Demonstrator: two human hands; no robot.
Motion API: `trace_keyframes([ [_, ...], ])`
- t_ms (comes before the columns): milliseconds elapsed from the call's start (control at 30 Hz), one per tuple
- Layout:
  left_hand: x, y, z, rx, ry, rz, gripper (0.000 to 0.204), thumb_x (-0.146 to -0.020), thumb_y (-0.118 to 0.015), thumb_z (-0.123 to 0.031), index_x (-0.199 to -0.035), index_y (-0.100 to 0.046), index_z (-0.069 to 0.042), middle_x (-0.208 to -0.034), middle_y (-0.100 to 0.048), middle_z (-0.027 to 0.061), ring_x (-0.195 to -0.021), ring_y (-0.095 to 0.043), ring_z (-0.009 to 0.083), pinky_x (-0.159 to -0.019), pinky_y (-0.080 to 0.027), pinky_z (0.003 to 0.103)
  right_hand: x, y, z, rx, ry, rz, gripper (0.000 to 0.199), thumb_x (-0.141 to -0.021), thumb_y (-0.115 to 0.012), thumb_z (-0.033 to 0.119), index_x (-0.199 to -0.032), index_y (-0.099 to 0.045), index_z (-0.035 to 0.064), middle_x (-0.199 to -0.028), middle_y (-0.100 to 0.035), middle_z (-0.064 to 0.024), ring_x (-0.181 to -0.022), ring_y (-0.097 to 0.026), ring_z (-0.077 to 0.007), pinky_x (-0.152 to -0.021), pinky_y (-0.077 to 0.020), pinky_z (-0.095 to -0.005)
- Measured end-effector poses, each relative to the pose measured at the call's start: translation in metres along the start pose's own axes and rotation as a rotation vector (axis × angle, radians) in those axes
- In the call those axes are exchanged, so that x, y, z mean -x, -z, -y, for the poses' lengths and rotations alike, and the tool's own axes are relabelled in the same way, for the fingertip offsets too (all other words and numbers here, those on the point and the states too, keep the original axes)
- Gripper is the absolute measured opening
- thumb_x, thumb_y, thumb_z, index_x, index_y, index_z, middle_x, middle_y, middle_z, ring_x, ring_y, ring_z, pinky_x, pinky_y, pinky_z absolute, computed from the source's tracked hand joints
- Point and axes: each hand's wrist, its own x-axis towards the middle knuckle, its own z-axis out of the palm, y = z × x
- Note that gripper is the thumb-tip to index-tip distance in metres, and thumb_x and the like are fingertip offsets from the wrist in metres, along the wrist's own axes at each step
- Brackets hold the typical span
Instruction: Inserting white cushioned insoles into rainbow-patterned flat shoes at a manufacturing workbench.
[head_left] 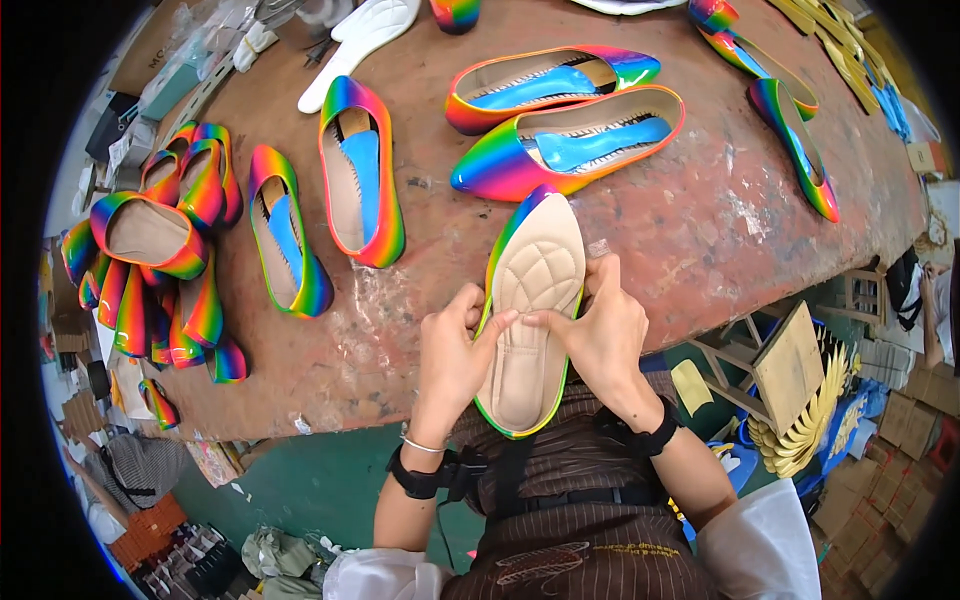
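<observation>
Rainbow-striped pointed flat shoe [530,310] with a beige quilted insole sits at centre frame, over the brown surface's [690,230] near edge — left hand [455,355] and right hand [600,335] each hold a side, thumbs pressing the insole.

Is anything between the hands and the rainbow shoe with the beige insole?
Nothing visible. The left hand and right hand already touch the rainbow shoe, thumbs pressing its beige quilted insole. The other rainbow shoes lie farther back on the brown table.
</observation>
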Motion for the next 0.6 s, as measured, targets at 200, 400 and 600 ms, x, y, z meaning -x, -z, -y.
trace_keyframes([
  [200, 0.004, -0.001, -0.014, -0.15, 0.068, -0.075, 0.032, -0.081, -0.082, -0.021, -0.095, -0.062, -0.001, -0.062, -0.061, 0.0085, -0.056, -0.055, 0.0104, -0.05, -0.041, 0.031, -0.007, 0.007, 0.011, 0.138, 0.172, -0.107, 0.081, -0.068, -0.089, 0.021, -0.131, -0.044, -0.0037, -0.115, -0.062, -0.024, -0.104, -0.063, -0.0399, -0.078, -0.0525, -0.0438],
  [400, 0.062, -0.015, -0.008, 0.225, -0.245, -0.189, 0.1, -0.073, -0.089, -0.031, -0.146, -0.029, 0.001, -0.141, -0.042, 0.0234, -0.125, -0.05, 0.0338, -0.1, -0.044, 0.045, -0.014, 0.024, 0.039, -0.325, 0.327, -0.128, 0.067, -0.07, -0.083, 0.007, -0.127, -0.051, -0.0059, -0.121, -0.057, -0.0251, -0.105, -0.061, -0.0393, -0.084, -0.0528, -0.044],
  [600, 0.09, -0.045, 0.045, -0.16, -0.608, -0.181, 0.12, -0.072, -0.085, -0.042, -0.154, -0.01, 0.003, -0.154, -0.029, 0.0321, -0.146, -0.028, 0.0457, -0.115, -0.009, 0.067, 0.064, 0.018, 0.023, 0.015, 0.718, 0.041, 0.023, -0.073, -0.065, -0.005, -0.094, -0.056, -0.0026, -0.135, -0.052, -0.0285, -0.126, -0.053, -0.0451, -0.102, -0.0472, -0.0525],
])
